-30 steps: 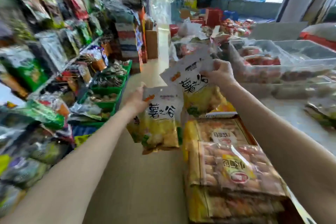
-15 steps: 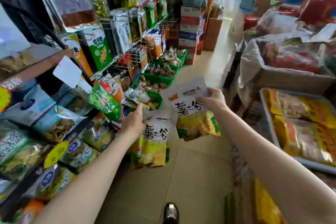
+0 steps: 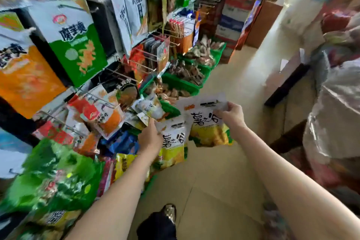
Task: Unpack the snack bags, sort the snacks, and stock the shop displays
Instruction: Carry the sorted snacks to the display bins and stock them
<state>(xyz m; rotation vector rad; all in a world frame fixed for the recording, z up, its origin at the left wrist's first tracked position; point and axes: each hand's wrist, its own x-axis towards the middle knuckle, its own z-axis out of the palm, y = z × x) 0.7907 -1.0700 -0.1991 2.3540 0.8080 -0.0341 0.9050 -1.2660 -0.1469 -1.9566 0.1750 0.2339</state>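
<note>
snack bags: 2, white top, yellow bottom, black script | left hand (image 3: pixel 151 138) pinches near bag (image 3: pixel 173 142) | right hand (image 3: pixel 230 116) grips far bag (image 3: pixel 206 122) | both beside left display rack (image 3: pixel 116 72)

The two snack bags (image 3: pixel 206 122) have a white top with black brush letters and a small orange mark, and a yellow bottom with green at the corners. On the shelf, one large bag (image 3: pixel 76 45) is white above and green below, its neighbour (image 3: pixel 25 78) is orange. The bins (image 3: pixel 179 84) are green and the floor (image 3: pixel 214 191) is beige.
</note>
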